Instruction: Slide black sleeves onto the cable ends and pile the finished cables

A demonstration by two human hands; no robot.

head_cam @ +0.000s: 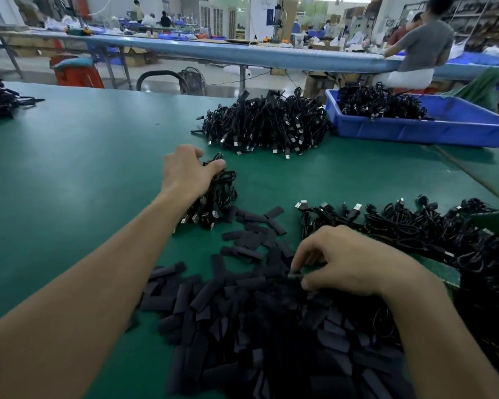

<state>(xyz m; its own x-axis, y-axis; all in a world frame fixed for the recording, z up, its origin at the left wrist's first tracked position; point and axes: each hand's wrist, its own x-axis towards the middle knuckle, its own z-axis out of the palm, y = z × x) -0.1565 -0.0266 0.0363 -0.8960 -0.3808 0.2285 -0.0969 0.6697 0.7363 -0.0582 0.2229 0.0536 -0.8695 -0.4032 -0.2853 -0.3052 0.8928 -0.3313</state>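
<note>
My left hand (pixel 186 171) reaches out over the green table and grips a small bundle of black cables (pixel 216 198), whose metal plugs point toward me. My right hand (pixel 343 262) hovers low over a big heap of flat black sleeves (pixel 257 321) and pinches one small piece between thumb and forefinger; what exactly it pinches is hard to make out. A long row of loose black cables (pixel 415 226) lies to the right of that hand. A large pile of cables (pixel 267 125) sits farther back in the middle.
A blue bin (pixel 421 131) holding more cables stands at the back right. Another dark cable heap (pixel 0 99) lies at the far left edge. The green table (pixel 84 168) stretches left. People work at a long bench behind.
</note>
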